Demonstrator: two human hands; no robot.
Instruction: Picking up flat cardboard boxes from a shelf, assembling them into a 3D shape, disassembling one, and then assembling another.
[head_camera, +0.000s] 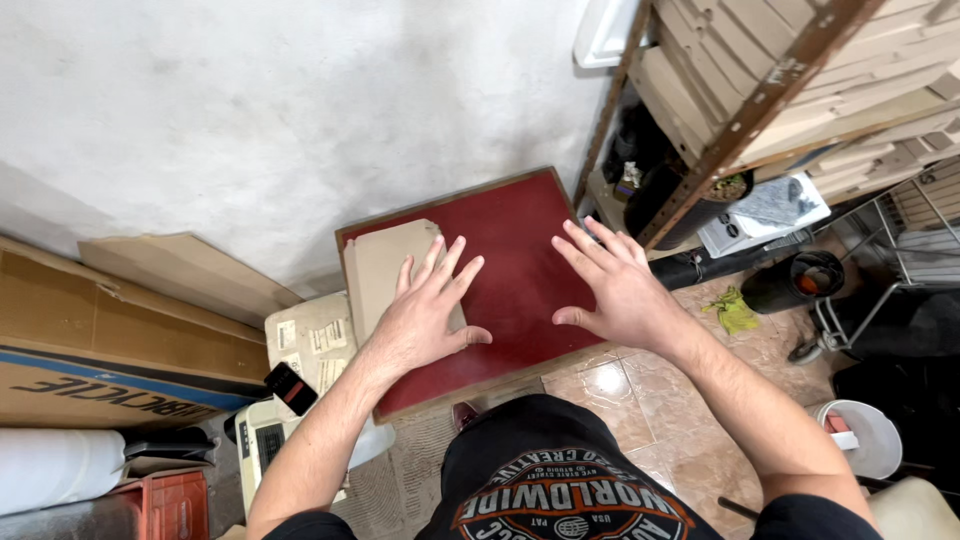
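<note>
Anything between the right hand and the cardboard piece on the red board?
Only the left hand. It lies flat on the cardboard piece, covering its near right part. The right hand is spread over bare red board, apart from the cardboard. The strip of board between shows nothing else on it.

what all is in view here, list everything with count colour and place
table top: 1, dark red, centre
flat cardboard piece: 1, tan, on the table's left part
large cardboard box: 1, brown, far left
metal shelf rack: 1, rusty brown, top right, stacked with flat cardboard
bucket: 1, white, lower right floor
cloth: 1, yellow-green, floor right of table
left hand: 1, open, flat on the cardboard piece
right hand: 1, open, fingers spread over the table's right edge
</note>
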